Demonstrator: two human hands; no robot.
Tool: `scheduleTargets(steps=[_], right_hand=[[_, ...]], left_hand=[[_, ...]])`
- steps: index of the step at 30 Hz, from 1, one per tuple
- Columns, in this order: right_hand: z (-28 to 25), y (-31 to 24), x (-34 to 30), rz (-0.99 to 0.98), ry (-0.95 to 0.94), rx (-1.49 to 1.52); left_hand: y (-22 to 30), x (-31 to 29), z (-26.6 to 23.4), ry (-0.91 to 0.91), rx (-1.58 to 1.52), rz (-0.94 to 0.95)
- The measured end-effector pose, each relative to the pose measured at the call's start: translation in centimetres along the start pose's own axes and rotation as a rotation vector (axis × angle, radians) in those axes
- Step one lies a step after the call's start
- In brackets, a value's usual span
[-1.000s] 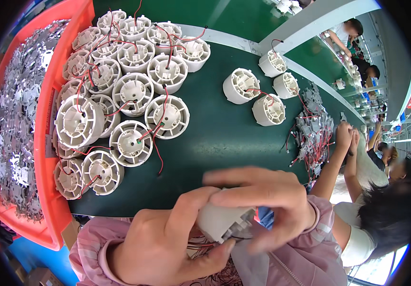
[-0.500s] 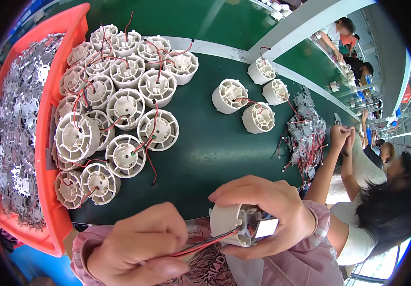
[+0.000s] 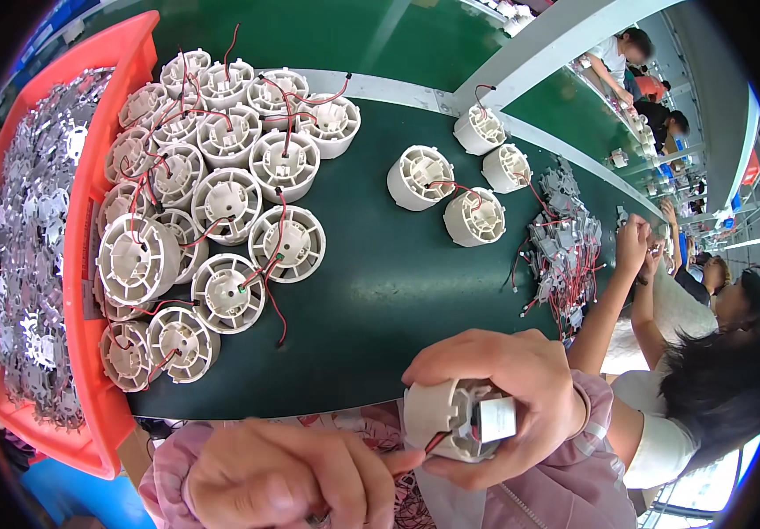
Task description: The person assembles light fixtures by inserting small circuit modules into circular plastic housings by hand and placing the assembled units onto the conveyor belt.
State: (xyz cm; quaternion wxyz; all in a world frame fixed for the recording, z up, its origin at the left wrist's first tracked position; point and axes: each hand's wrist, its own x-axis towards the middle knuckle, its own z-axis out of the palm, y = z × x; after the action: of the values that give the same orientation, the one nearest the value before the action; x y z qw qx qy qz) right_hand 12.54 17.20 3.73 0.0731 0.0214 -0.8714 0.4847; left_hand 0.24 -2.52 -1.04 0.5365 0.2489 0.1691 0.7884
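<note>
My right hand [image 3: 521, 388] is wrapped around a white round plastic housing [image 3: 428, 414], which lies tilted on its side. A small pale square block [image 3: 497, 419] sits at the housing's open end, beside the fingers. Red and black wires [image 3: 435, 443] come out of the housing's edge. Lower left of it, my left hand [image 3: 301, 472] is closed with fingers curled, slightly blurred. One fingertip of that hand presses at the wires by the housing; the rest of their length is hidden behind the fingers.
Many similar white housings [image 3: 226, 204] with wires crowd the table's left side. Several more housings [image 3: 475, 217] stand toward the back right, near a pile of grey wired parts [image 3: 565, 251]. A red bin [image 3: 102, 353] holds grey metal pieces. A co-worker's hands [image 3: 640, 247] are at the right.
My left hand has moved right and closer to the housing, a finger now reaching its edge. The wire stretch between hand and housing looks much shorter. The right hand has shifted slightly right.
</note>
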Motion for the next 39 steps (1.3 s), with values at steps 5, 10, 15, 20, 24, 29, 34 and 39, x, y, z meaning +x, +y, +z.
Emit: scheduleTargets(steps=[5, 10, 15, 20, 24, 29, 34, 39], right_hand=[[0.6, -0.2, -0.3, -0.019, 0.053, 0.002], [1.0, 0.3, -0.6, -0.048, 0.095, -0.082], [1.1, -0.8, -0.7, -0.184, 0.067, -0.380], [1.1, 0.4, -1.1, -0.307, 0.066, -0.494], [1.8, 0.2, -0.5, -0.381, 0.124, -0.299], [-0.3, 0.8, 0.6, -0.159, -0.019, 0.294], [0.9, 2.1, -0.2, -0.109, -0.243, 0.491], [0.6, 1.8, -0.1, -0.092, -0.238, 0.439]], left_hand=[[-0.7, 0.0, -0.4, 0.141, -0.129, -0.014], [-1.9, 1.5, -2.1, 0.233, -0.240, -0.025], [-0.6, 1.3, 1.8, 0.398, 1.290, 0.514], [0.2, 2.4, 2.5, 0.128, 1.770, 0.261], [0.4, 1.0, 1.4, -0.067, 1.360, 0.014], [-0.4, 1.3, -0.3, -0.198, 1.215, 0.223], [-0.3, 0.8, -0.4, -0.180, 1.193, 0.160], [0.0, 0.8, -0.4, -0.180, 1.221, 0.118]])
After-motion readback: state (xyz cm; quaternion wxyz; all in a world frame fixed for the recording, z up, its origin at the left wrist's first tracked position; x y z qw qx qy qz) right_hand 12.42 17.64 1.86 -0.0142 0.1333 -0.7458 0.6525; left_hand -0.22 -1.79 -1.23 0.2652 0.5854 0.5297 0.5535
